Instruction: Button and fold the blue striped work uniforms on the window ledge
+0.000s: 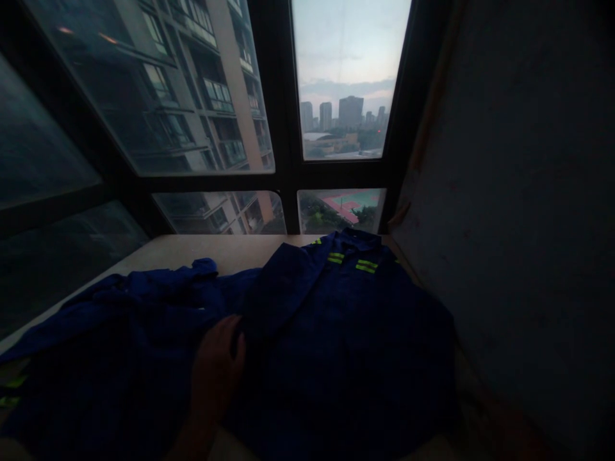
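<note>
A dark blue jacket [346, 320] with yellow-green reflective strips lies spread out, its collar toward the window. Beside it on the left is a second blue garment [144, 307], crumpled, with yellow-green strips at the far left edge. My left hand [218, 365] is at the jacket's left sleeve edge, fingers curved against the cloth; the fingertips are dark, and what they grip is hard to make out. At the lower right, a very dim reddish shape may be my right hand, too dark to tell.
Behind the garments, a pale ledge [240, 246] runs along dark window frames [283, 128]. A grey wall [519, 192] rises close on the right. Buildings, sky and a sports court show through the glass.
</note>
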`<action>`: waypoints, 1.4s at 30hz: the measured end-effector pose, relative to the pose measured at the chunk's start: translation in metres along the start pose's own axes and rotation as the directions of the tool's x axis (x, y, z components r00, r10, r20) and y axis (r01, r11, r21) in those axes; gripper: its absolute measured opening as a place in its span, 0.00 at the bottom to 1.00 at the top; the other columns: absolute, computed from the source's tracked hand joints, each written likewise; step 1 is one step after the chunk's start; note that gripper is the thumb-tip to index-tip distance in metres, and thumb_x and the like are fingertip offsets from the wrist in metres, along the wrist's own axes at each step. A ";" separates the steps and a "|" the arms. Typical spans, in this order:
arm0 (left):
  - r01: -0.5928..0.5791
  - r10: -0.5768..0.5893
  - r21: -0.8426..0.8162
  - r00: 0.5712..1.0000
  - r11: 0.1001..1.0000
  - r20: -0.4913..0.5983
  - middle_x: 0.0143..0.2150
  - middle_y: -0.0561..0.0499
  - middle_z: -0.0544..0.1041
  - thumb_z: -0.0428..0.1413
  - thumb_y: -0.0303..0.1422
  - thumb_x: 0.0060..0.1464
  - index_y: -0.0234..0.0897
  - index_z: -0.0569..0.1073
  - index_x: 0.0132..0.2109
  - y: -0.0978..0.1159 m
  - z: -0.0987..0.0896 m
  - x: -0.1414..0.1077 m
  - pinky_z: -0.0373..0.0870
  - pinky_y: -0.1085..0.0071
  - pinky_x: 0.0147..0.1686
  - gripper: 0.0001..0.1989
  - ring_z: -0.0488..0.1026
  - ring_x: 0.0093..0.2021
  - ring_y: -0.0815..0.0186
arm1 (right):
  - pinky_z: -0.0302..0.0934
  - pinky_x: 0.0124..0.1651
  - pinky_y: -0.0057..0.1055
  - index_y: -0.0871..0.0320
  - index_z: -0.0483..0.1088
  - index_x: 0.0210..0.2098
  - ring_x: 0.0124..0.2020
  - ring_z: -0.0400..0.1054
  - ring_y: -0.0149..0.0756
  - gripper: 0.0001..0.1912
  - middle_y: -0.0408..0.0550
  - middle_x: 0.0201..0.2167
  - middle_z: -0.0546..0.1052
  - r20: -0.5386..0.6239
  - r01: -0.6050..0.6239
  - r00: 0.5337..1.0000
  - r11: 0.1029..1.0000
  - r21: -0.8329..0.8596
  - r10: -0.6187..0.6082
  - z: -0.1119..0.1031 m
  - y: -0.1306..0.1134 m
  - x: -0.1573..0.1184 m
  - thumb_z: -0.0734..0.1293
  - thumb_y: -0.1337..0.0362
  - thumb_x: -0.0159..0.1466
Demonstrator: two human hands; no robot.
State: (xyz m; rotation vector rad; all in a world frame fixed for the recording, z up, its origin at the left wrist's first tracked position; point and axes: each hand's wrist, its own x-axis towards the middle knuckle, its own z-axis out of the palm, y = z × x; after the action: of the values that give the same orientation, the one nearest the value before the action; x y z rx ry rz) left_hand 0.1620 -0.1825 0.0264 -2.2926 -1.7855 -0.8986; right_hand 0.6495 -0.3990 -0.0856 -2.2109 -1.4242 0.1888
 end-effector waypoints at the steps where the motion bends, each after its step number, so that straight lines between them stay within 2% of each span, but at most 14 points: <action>1: -0.044 0.045 -0.059 0.999 0.997 0.023 0.54 0.40 0.77 0.46 0.37 0.62 0.34 0.73 0.53 0.011 0.005 -0.008 0.68 0.55 0.58 0.19 0.74 0.54 0.54 | 0.70 0.43 0.42 0.49 0.78 0.38 0.40 0.76 0.47 0.17 0.53 0.42 0.81 0.025 0.008 1.000 1.000 0.015 -0.009 -0.002 -0.012 0.005 0.58 0.58 0.59; 4: -0.111 0.167 -0.238 0.960 0.965 0.226 0.50 0.46 0.80 0.47 0.34 0.63 0.40 0.75 0.51 0.040 0.029 -0.038 0.74 0.62 0.52 0.15 0.77 0.49 0.59 | 0.65 0.56 0.46 0.54 0.76 0.47 0.51 0.73 0.47 0.20 0.54 0.51 0.78 0.045 0.142 0.988 0.986 0.086 -0.146 0.004 -0.061 0.028 0.57 0.57 0.64; 7: -0.125 0.232 -0.296 0.904 0.947 0.359 0.52 0.46 0.78 0.50 0.29 0.59 0.42 0.75 0.52 0.056 0.059 -0.067 0.74 0.62 0.51 0.16 0.77 0.51 0.59 | 0.59 0.63 0.46 0.56 0.72 0.53 0.59 0.67 0.46 0.22 0.55 0.56 0.74 0.038 0.208 0.976 0.972 0.111 -0.213 0.031 -0.110 0.053 0.58 0.56 0.66; 9: -0.133 0.236 -0.293 0.906 0.947 0.350 0.52 0.43 0.77 0.51 0.27 0.57 0.40 0.76 0.52 0.058 0.074 -0.080 0.74 0.59 0.51 0.17 0.75 0.52 0.57 | 0.59 0.62 0.45 0.59 0.68 0.58 0.60 0.65 0.47 0.25 0.58 0.59 0.71 0.061 0.156 0.985 0.985 0.076 -0.161 0.051 -0.134 0.064 0.60 0.57 0.65; 12: -0.128 0.218 -0.289 0.927 0.949 0.304 0.51 0.41 0.76 0.51 0.28 0.59 0.37 0.76 0.51 0.055 0.087 -0.087 0.73 0.57 0.51 0.15 0.74 0.51 0.56 | 0.60 0.61 0.42 0.63 0.64 0.62 0.61 0.65 0.47 0.28 0.61 0.59 0.70 0.185 0.094 0.977 0.994 0.061 -0.104 0.069 -0.156 0.066 0.62 0.60 0.64; 17: -0.114 0.221 -0.336 0.928 0.935 0.299 0.48 0.43 0.76 0.50 0.28 0.60 0.38 0.76 0.49 0.048 0.088 -0.077 0.73 0.58 0.49 0.13 0.74 0.48 0.58 | 0.58 0.64 0.38 0.61 0.66 0.62 0.61 0.66 0.42 0.27 0.57 0.60 0.70 0.391 0.144 0.895 0.969 0.203 -0.215 0.058 -0.177 0.030 0.61 0.63 0.63; 21: -0.108 0.228 -0.348 0.918 0.931 0.326 0.47 0.44 0.75 0.48 0.29 0.61 0.38 0.76 0.47 0.043 0.090 -0.059 0.72 0.59 0.49 0.12 0.73 0.47 0.58 | 0.57 0.65 0.39 0.55 0.66 0.63 0.64 0.63 0.42 0.29 0.53 0.63 0.68 0.499 0.199 0.818 0.955 0.221 -0.286 0.040 -0.169 -0.008 0.62 0.62 0.62; 23: -0.109 0.231 -0.343 0.912 0.933 0.340 0.46 0.44 0.76 0.48 0.30 0.62 0.38 0.76 0.45 0.044 0.091 -0.048 0.72 0.59 0.48 0.12 0.73 0.47 0.59 | 0.57 0.65 0.42 0.54 0.69 0.61 0.63 0.63 0.46 0.27 0.54 0.62 0.70 0.527 0.196 0.816 0.971 0.134 -0.238 0.034 -0.154 -0.021 0.62 0.60 0.62; 25: -0.110 0.230 -0.325 0.904 0.939 0.360 0.45 0.45 0.76 0.47 0.32 0.63 0.39 0.76 0.44 0.046 0.089 -0.039 0.71 0.60 0.48 0.12 0.73 0.46 0.59 | 0.60 0.63 0.46 0.55 0.73 0.57 0.61 0.66 0.51 0.25 0.57 0.59 0.73 0.516 0.150 0.847 0.989 -0.002 -0.127 0.028 -0.134 -0.026 0.63 0.56 0.62; 28: -0.093 0.202 -0.263 0.880 0.960 0.430 0.45 0.44 0.77 0.49 0.35 0.62 0.38 0.76 0.44 0.053 0.083 -0.038 0.71 0.60 0.49 0.12 0.74 0.46 0.58 | 0.66 0.55 0.49 0.57 0.78 0.49 0.53 0.72 0.55 0.25 0.60 0.52 0.77 0.422 0.039 0.906 0.991 -0.129 0.020 0.017 -0.103 -0.021 0.62 0.47 0.63; 30: -0.067 0.183 -0.243 0.849 0.968 0.496 0.49 0.42 0.77 0.52 0.36 0.60 0.37 0.76 0.49 0.056 0.078 -0.047 0.70 0.58 0.52 0.14 0.74 0.50 0.56 | 0.68 0.52 0.47 0.56 0.78 0.45 0.49 0.75 0.54 0.27 0.59 0.49 0.79 0.352 -0.021 0.934 0.991 -0.131 0.067 0.008 -0.086 -0.014 0.61 0.43 0.63; 34: 0.018 0.156 -0.269 0.775 0.963 0.612 0.62 0.40 0.72 0.56 0.33 0.55 0.38 0.68 0.62 0.059 0.069 -0.074 0.65 0.56 0.61 0.26 0.69 0.62 0.54 | 0.68 0.51 0.45 0.54 0.77 0.46 0.47 0.76 0.51 0.28 0.57 0.48 0.80 0.286 -0.091 0.952 0.992 -0.087 0.112 -0.007 -0.066 0.004 0.59 0.42 0.64; 37: 0.080 0.090 -0.231 0.761 0.970 0.643 0.64 0.41 0.70 0.54 0.30 0.54 0.36 0.68 0.62 0.062 0.062 -0.083 0.65 0.58 0.62 0.27 0.69 0.63 0.55 | 0.67 0.53 0.47 0.58 0.75 0.48 0.49 0.74 0.52 0.29 0.60 0.49 0.79 0.222 -0.065 0.972 0.994 -0.082 0.082 -0.010 -0.061 0.015 0.58 0.43 0.64; 42: 0.048 0.096 -0.221 0.798 0.974 0.596 0.60 0.43 0.74 0.48 0.27 0.59 0.40 0.70 0.60 0.089 0.051 -0.090 0.69 0.60 0.59 0.23 0.72 0.59 0.57 | 0.64 0.57 0.48 0.61 0.73 0.50 0.53 0.71 0.51 0.27 0.61 0.53 0.76 0.074 0.096 0.993 0.993 -0.067 -0.091 -0.005 -0.078 0.030 0.56 0.49 0.66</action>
State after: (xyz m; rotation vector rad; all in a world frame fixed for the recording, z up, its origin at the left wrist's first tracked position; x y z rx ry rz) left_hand 0.2506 -0.2652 -0.0363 -2.9985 -1.9298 -0.3823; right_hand 0.6008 -0.3487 -0.0399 -2.2081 -1.5920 0.1894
